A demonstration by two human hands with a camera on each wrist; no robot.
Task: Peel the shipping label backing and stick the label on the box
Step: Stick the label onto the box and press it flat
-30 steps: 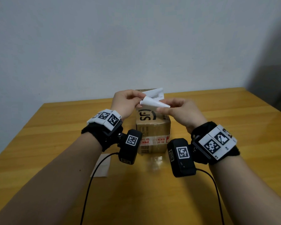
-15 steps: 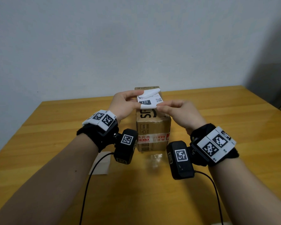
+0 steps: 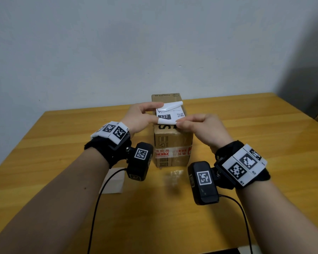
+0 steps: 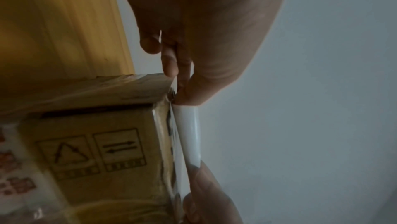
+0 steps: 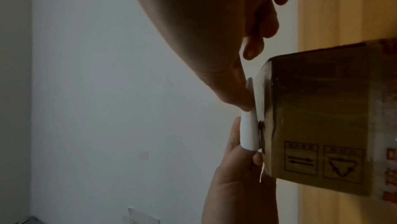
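Observation:
A brown cardboard box (image 3: 173, 143) with red-printed tape stands mid-table. The white shipping label (image 3: 170, 116), printed "122" with a QR code, lies face up over the box's top, its far and near edges curled upward. My left hand (image 3: 155, 114) pinches the label's left edge between thumb and forefinger. My right hand (image 3: 179, 123) pinches its near right corner. In the left wrist view the label (image 4: 188, 134) shows edge-on against the box (image 4: 96, 142). In the right wrist view the curled label (image 5: 249, 131) sits beside the box's (image 5: 322, 117) top edge.
A pale sheet of paper (image 3: 112, 183) lies flat on the wooden table (image 3: 264, 134) near my left forearm, partly hidden by the wrist camera. Black cables trail from both wrists toward me. A grey wall rises behind the table's far edge.
The label was folded and held in the air above the box. Both hands have moved forward and down, and it now lies spread face up on the box's top.

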